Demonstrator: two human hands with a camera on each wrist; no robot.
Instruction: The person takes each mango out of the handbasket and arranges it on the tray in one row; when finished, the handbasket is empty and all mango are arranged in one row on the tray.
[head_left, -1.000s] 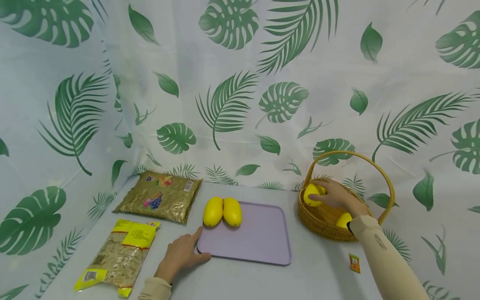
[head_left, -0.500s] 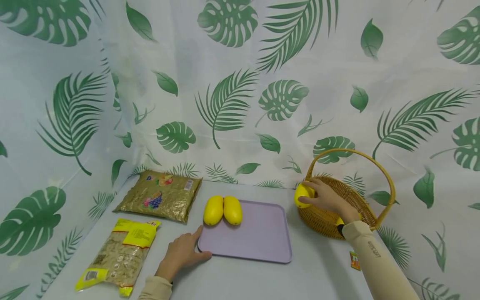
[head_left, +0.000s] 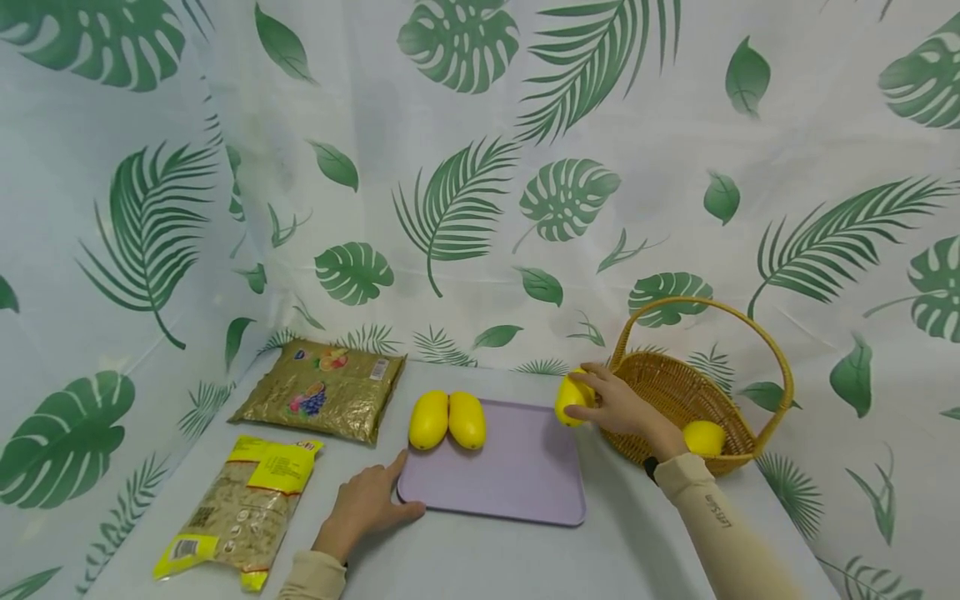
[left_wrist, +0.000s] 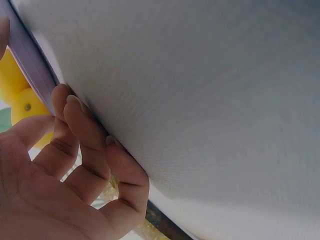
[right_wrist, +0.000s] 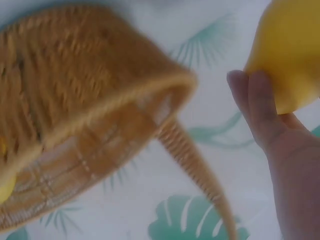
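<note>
My right hand (head_left: 622,404) pinches a yellow mango (head_left: 573,400) in the air, just beyond the right rim of the lilac tray (head_left: 510,475). Seen from the right wrist, the mango (right_wrist: 292,55) sits between the fingertips and thumb, apart from the wicker basket (right_wrist: 90,70). Two yellow mangoes (head_left: 467,421) lie side by side at the tray's back left. My left hand (head_left: 367,504) rests at the tray's front left corner, with thumb and forefinger spread along its edges. In the left wrist view, the other fingers of the left hand (left_wrist: 75,170) are loosely bent against the table.
The wicker basket (head_left: 682,375) with its tall handle stands right of the tray, with another yellow fruit (head_left: 703,437) inside. Left of the tray lie a gold package (head_left: 318,392) and a yellow-and-clear package (head_left: 240,508). A leaf-patterned sheet (head_left: 465,325) hangs behind.
My right hand has lifted the mango out of the basket and carried it left, towards the tray. The left hand has stayed at the tray's corner.
</note>
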